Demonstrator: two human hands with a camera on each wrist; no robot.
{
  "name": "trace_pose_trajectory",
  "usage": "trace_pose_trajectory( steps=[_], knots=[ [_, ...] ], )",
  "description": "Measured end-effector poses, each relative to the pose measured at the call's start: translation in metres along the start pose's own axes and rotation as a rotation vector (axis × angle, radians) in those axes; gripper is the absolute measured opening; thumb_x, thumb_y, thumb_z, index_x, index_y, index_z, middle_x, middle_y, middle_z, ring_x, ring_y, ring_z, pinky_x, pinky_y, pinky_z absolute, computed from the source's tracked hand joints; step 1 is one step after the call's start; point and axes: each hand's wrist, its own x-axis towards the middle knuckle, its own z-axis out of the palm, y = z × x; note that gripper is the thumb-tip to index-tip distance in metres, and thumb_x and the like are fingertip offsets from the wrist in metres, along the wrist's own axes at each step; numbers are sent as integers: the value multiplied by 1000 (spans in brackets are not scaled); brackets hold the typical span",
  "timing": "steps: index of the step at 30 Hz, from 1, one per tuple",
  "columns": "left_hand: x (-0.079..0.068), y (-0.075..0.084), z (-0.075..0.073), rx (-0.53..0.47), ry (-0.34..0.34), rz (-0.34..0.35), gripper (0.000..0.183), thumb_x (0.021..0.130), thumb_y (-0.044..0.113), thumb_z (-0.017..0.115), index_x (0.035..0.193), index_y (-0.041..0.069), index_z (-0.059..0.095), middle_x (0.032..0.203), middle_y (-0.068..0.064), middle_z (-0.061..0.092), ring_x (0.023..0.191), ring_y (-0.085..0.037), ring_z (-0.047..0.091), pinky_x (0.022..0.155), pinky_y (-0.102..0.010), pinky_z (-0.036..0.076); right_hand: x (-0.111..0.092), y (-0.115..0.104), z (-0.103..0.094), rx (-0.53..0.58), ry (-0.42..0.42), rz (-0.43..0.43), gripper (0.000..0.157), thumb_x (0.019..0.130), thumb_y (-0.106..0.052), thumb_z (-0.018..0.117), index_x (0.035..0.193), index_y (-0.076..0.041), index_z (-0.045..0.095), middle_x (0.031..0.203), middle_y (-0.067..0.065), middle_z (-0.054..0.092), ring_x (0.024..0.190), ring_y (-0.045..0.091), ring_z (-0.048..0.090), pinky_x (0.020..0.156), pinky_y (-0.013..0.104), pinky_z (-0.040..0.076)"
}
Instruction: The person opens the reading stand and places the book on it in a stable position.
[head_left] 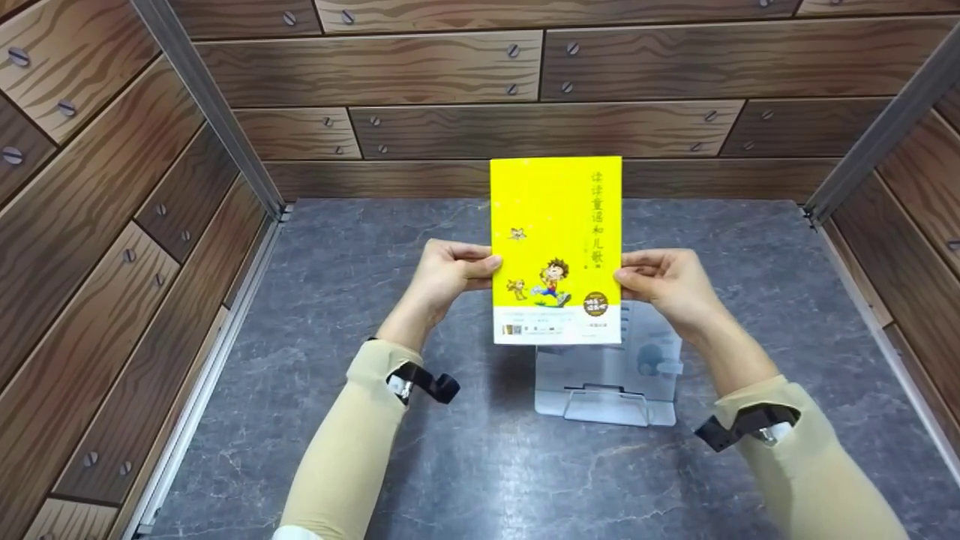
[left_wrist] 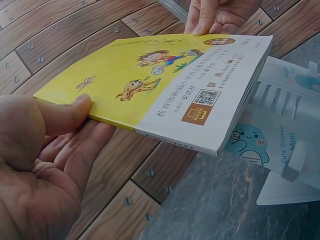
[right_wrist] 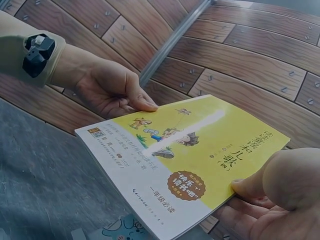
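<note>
A thin yellow book [head_left: 551, 225] with a white band along its bottom is held up by both hands, its cover facing the head camera. My left hand [head_left: 454, 277] pinches its left edge, thumb on the cover and fingers behind. At the opposite edge my right hand [head_left: 667, 289] pinches it the same way, as the right wrist view shows with the thumb [right_wrist: 247, 187] on the cover. Below and behind the book stands a pale translucent book stand [head_left: 607, 401] with a wire lip. Its blue dinosaur print [left_wrist: 250, 142] shows in the left wrist view, and the book hides its upper part.
The stand rests on a dark grey marbled tabletop [head_left: 300, 450]. Wood-patterned walls [head_left: 420, 67] with printed screws enclose the back and both sides. Metal rails [head_left: 202, 97] run up the back corners. A black wrist camera [head_left: 424, 381] is strapped over each sleeve.
</note>
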Motion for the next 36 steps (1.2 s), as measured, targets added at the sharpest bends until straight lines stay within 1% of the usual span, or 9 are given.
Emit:
trace_pose_trajectory(
  steps=[10,15,19,24,30,36],
  knots=[
    [11,-7,16,0,-32,-8,22,97,-2,75,117,-11,75,104,-22,77,92,-32,78,85,-41,65,-1,6,-17,-1,32,10,33,104,-2,67,131,17,62,105,13,77,92,21,77,86,37,64],
    [15,-10,22,14,-40,-2,22,98,0,75,118,-8,76,105,-20,78,94,-31,78,85,-40,65,-3,8,-23,-21,43,6,34,104,-5,68,131,16,63,107,16,76,93,22,77,87,37,64],
    [17,-12,27,25,-36,-1,22,97,0,75,117,-8,77,104,-19,78,94,-31,78,84,-39,65,-3,9,-27,-41,52,2,33,105,-6,67,131,15,63,109,17,75,94,22,77,87,38,63],
    [20,-14,35,38,-22,1,20,96,0,77,116,-6,78,102,-17,78,92,-30,78,83,-38,65,-3,12,-31,-59,77,10,33,105,-3,65,132,15,63,108,16,75,93,20,77,87,37,64],
    [24,-17,43,31,-7,19,16,95,-1,77,111,-5,80,99,-16,79,90,-31,79,81,-38,65,-3,15,-37,-64,96,1,32,105,-2,65,131,16,63,107,16,75,92,20,77,86,37,64],
    [26,-21,48,24,-1,29,15,94,-3,77,109,-6,79,97,-17,79,88,-31,79,80,-39,66,-5,17,-41,-83,98,-2,32,105,-4,66,131,14,64,108,17,75,92,20,77,86,37,64]
  ],
)
